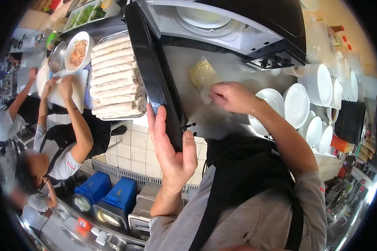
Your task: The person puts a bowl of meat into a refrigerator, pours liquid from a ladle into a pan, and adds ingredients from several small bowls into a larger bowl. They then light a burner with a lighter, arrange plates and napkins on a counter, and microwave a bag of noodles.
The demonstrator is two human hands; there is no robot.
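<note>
My right hand is closed on the gathered top of a clear plastic bag, which lies on the metal counter with pale yellow food inside. The food's exact kind is hard to make out. Against the edge of the open black microwave door rests my left hand, its fingers stretched out and the thumb apart. Above the bag, the microwave stands open, and a white plate is visible inside it.
Rolled wraps fill a tray left of the door. White plates stand to the right. A co-worker handles something pale at a cutting board, near a bowl of shredded food. Blue bins sit lower left.
</note>
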